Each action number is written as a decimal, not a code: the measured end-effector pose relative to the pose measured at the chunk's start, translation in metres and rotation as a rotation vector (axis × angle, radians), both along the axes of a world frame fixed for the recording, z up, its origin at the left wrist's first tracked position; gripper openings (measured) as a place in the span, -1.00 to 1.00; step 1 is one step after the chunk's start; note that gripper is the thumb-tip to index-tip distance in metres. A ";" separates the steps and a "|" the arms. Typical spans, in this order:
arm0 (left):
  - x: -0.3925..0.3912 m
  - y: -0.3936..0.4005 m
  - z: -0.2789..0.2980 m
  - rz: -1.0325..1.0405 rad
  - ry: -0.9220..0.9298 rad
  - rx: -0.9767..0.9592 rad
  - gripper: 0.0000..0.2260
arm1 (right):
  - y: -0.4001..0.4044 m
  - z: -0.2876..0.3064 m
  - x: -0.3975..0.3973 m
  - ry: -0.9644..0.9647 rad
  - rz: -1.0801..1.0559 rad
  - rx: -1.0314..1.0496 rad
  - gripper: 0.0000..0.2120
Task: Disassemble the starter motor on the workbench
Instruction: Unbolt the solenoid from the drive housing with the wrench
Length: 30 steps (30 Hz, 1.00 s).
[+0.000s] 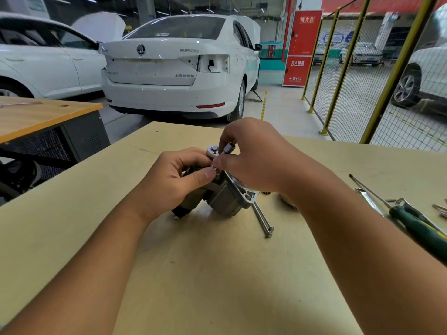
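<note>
Your dark grey metal starter motor [219, 197] lies near the middle of the tan workbench [217, 274], your left hand [176, 180] curled around its black end while your right hand [256, 155] pinches a small silver socket [229, 148] beside the chrome ratchet head [212, 151]. It looks heavy, rigid and likely greasy, so steady it by the ribbed aluminium flange [244, 193], clear of the two long loose bolts [263, 221].
</note>
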<state>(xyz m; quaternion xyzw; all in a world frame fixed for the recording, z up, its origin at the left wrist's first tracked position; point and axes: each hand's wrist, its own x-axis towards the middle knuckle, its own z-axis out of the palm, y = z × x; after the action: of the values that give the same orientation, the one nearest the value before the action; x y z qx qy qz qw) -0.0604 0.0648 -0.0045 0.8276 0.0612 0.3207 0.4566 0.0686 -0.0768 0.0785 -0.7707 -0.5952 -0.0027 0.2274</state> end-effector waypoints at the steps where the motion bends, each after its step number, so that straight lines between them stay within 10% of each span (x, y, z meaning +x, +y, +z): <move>1: 0.000 0.000 0.000 0.008 0.003 0.009 -0.74 | 0.000 0.000 0.000 -0.002 0.006 0.014 -0.75; 7: -0.001 0.001 -0.003 0.047 -0.004 0.021 -0.70 | -0.003 -0.002 -0.002 -0.038 -0.047 0.119 -0.51; 30: -0.002 0.003 0.000 0.026 0.028 0.022 -0.72 | -0.002 -0.002 -0.001 -0.003 0.002 0.040 -0.77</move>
<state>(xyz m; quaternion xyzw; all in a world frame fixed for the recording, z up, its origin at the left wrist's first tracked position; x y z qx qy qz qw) -0.0623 0.0673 -0.0048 0.8363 0.0749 0.3156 0.4421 0.0674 -0.0786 0.0767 -0.7655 -0.5961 -0.0154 0.2419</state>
